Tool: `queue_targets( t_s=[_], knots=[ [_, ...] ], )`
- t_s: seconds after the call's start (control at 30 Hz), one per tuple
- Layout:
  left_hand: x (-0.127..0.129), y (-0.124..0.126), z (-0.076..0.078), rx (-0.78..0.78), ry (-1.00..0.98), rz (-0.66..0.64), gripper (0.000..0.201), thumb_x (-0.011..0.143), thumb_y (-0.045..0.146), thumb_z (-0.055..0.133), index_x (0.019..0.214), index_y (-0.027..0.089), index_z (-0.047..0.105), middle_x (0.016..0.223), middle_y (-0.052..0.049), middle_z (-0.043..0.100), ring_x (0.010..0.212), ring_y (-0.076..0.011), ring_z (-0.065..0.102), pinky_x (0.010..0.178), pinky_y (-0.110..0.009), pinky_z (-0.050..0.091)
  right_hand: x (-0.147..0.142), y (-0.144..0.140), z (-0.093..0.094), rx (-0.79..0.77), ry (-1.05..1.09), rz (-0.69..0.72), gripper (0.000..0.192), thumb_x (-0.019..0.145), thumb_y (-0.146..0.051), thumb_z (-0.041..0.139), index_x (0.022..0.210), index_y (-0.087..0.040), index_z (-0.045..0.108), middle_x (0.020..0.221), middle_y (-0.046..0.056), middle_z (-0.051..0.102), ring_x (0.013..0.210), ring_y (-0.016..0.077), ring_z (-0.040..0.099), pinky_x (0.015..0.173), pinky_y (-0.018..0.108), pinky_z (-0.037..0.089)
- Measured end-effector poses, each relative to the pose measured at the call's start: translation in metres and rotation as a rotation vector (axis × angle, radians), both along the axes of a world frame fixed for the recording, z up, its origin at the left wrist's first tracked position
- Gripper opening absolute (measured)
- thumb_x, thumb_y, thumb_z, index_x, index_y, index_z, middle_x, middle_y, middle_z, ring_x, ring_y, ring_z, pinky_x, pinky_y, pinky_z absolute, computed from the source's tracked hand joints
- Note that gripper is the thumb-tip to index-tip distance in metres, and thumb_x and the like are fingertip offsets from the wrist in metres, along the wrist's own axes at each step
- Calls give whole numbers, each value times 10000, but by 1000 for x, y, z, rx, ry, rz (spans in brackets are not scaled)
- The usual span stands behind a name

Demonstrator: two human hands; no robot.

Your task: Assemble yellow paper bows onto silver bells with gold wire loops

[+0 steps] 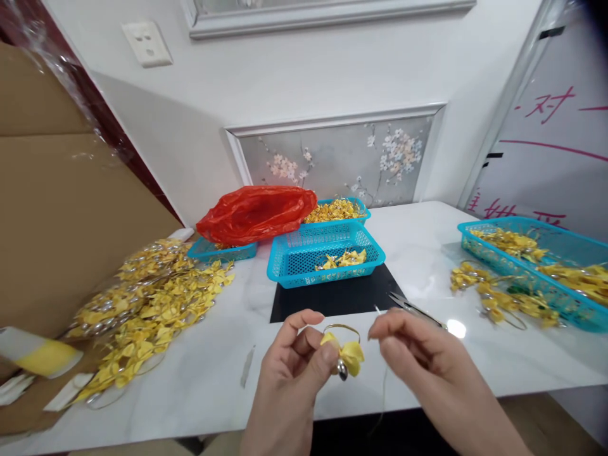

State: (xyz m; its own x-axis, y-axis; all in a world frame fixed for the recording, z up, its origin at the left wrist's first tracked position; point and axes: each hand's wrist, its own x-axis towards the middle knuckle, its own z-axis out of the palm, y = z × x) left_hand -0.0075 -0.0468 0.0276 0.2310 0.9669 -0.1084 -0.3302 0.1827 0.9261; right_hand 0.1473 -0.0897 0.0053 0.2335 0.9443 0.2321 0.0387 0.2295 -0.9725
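Low in the middle of the head view, my left hand pinches a yellow fabric flower between thumb and fingers. A shiny silver bead hangs from the flower's front, and a thin curved stem arches over it. Just to the right, my right hand is closed at the fingertips on a fine pale thread, which dangles below the hand. A small whitish tip pokes up above those fingers; what it belongs to I cannot make out. Scissors lie behind my right hand.
A blue basket with a few yellow flowers stands on a black mat. Behind it are a red plastic bag and more baskets. Yellow flowers heap up at left; another blue basket and loose flowers are at right.
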Motion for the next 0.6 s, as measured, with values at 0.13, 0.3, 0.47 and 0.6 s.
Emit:
queue_targets(
  t_s=[0.13,0.3,0.47,0.6],
  knots=[
    [1,-3,-1,72,-13,-4,288,678,317,866,902,235,704,628,58,574,576,-92,522,565,-183,453,-12,-6,3,-12,33,48,278,874,-435,630,722,-202,634,662,-10,494,561,120,414,508,262,315],
    [-5,-4,-5,114,69,-58,226,791,391,765,977,273,715,669,39,645,578,-107,569,541,-184,487,-12,-3,6,-21,1,77,330,924,-446,554,708,-203,607,688,-5,488,618,137,449,561,273,341],
    [-10,-6,-6,173,112,-92,232,813,417,734,1021,313,723,773,25,686,602,-110,601,558,-183,520,-10,-3,6,-16,-40,71,334,929,-445,545,711,-200,610,686,-2,494,611,140,460,554,273,348],
    [-14,-5,-9,257,168,-139,124,812,295,759,933,320,758,753,38,700,601,-84,617,576,-134,511,-11,-4,6,45,-125,52,315,946,-404,527,723,-200,616,681,-3,515,598,134,486,527,263,345]
  ],
)
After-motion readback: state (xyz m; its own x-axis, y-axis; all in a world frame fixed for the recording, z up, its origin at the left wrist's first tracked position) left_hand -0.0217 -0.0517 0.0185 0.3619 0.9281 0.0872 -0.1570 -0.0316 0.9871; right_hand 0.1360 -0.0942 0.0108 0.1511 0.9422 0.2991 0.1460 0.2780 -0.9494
